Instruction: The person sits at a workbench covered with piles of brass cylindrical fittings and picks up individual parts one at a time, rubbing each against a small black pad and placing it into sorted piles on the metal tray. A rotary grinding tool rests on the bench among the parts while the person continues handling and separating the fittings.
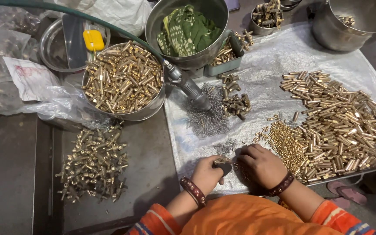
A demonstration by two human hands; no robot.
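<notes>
Down near us, our left hand [206, 173] is clamped on a small brass fitting [221, 162] over the plastic sheet [275, 61] on the bench [149, 169]. Our right hand [262, 164], fingers curled together, rests just beside it, touching small brass pins [286, 143]; brass tubes [340, 122] lie right.

Too small and half-covered by the left hand [206, 173] to identify, the dark piece [222, 163] in its fingers; hidden under the right hand [262, 164], whatever it presses; cut by the top edge, the steel pot [327, 26].
</notes>
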